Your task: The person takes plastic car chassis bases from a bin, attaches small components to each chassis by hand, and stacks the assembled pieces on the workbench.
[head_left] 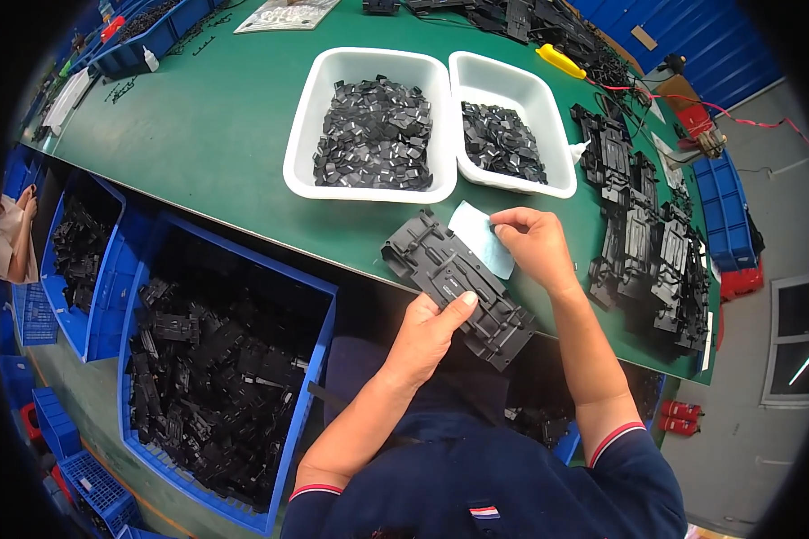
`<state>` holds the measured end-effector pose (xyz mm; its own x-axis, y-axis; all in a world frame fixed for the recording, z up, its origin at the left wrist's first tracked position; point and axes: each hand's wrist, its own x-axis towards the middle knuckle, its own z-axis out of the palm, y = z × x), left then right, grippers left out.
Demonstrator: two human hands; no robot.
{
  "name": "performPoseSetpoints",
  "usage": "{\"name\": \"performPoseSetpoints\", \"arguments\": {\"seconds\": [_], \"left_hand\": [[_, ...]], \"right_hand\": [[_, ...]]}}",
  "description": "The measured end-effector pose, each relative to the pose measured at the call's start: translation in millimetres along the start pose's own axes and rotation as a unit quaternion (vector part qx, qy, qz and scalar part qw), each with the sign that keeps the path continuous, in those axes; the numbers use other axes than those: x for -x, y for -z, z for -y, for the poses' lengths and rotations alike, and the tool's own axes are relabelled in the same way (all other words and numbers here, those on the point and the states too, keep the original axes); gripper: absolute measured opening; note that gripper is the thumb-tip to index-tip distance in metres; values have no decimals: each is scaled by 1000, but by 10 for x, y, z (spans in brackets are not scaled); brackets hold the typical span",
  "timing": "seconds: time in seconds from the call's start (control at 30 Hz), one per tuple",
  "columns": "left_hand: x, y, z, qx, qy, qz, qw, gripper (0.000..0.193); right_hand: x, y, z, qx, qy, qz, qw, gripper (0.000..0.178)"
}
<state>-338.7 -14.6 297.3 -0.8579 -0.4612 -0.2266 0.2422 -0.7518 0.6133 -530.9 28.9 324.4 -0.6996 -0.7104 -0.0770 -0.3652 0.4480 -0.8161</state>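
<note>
My left hand (pixel 430 337) grips a long black moulded plastic part (pixel 463 287) near its lower end, thumb on top. The part is tilted over the table's front edge. Just right of its upper end lies a light blue cloth or paper sheet (pixel 482 241) on the green table (pixel 207 144). Over this sheet my right hand (pixel 537 247) is closed in a pinch. Something dark and small may be between its fingertips, too small to name. Beyond the hands stand two white tubs, a larger one (pixel 298 135) and a smaller one (pixel 562 144), holding small black pieces.
Several similar black parts (pixel 638 229) lie stacked at the table's right. A yellow-handled tool (pixel 562 62) with a red cord lies behind. Below the table on the left, a blue crate (pixel 283 449) holds many black parts. Another person's arm (pixel 20 238) shows at the far left.
</note>
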Motion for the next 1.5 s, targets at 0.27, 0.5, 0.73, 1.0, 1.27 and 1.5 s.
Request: {"name": "performPoseSetpoints", "arguments": {"seconds": [0.27,0.5,0.73,1.0,1.27,1.5], "left_hand": [[-1,3,-35,12,14,10,1000,25],[-14,3,-8,4,10,1,1000,26],[53,-53,8,-6,-12,-16,1000,25],[254,-138,-2,-19,-61,-52,997,24],[333,-273,-194,-102,-176,-84,976,15],[386,-347,-280,-172,-197,-83,962,14]], "right_hand": [[79,49,111,104,49,-28,993,20],[313,100,143,88,205,-136,965,12],[381,125,86,48,188,-135,972,11],[809,217,147,-4,390,-184,902,18],[1321,79,-2,-21,469,-161,868,27],[1462,19,-137,-33,465,-145,873,30]]}}
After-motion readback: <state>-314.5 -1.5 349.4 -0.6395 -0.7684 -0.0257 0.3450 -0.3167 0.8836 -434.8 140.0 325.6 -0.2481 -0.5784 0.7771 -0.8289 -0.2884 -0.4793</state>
